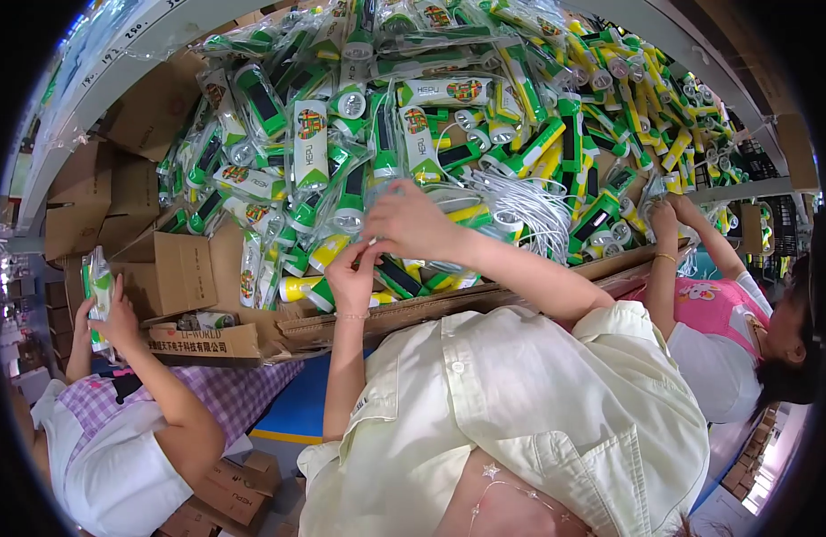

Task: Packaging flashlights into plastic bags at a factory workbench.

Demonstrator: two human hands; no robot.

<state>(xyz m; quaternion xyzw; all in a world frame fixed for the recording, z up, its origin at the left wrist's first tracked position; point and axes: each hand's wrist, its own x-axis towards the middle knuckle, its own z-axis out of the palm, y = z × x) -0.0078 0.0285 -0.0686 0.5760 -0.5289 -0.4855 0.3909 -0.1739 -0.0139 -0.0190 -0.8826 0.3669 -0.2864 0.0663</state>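
Observation:
My left hand (349, 276) is raised over the near edge of a pile of flashlights, its thumb and fingertips pinched together. Just above and to its right, my right hand (415, 222) reaches across with curled fingers, the two hands' fingertips almost meeting. Whatever they pinch is too small or too hidden to name; clear plastic shows beside the right fingers. Beyond them lie bagged green-and-white flashlights (311, 148), some with dark panels. Under my hands a dark-panelled green flashlight (400, 277) lies among yellow ones. Right of my right hand is a bundle of white cables (540, 219).
A cardboard edge (413, 309) runs between me and the heap. At left, a co-worker's hands (118, 318) hold a bagged flashlight (98, 291) beside an open carton (185, 273). Another co-worker's hands (668, 217) work at the right. Grey metal rails (100, 85) frame the heap.

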